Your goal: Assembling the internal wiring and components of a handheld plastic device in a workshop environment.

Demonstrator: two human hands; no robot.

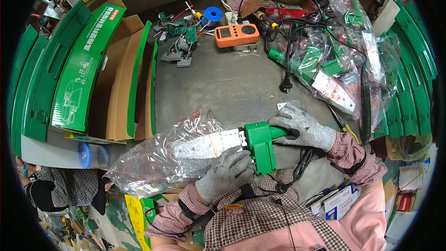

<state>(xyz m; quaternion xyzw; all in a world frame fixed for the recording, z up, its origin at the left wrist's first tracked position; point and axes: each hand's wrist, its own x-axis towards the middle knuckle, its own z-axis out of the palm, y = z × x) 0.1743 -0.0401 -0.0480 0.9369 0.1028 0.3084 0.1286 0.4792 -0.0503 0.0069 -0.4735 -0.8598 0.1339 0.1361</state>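
A pipe welder with a green housing (261,148) and a flat silver heating plate (204,145) lies across the near edge of the table in front of me. A clear plastic bag (148,166) surrounds the plate and spreads out to the left. My right hand (302,128), in a grey glove, is closed around the green handle at the housing's right side. My left hand (226,173), also gloved, has its bent fingers over the plate's base, against the housing and the bag's edge. Its fingertips are partly hidden. A black cord (302,165) hangs below the handle.
Open green cardboard boxes (83,74) stand at left, beside green metal cases (51,79). At the back are circuit boards (179,37), a blue wire spool (213,15) and an orange meter (237,35). Bagged welders (332,65) and a black plug (285,83) lie at right.
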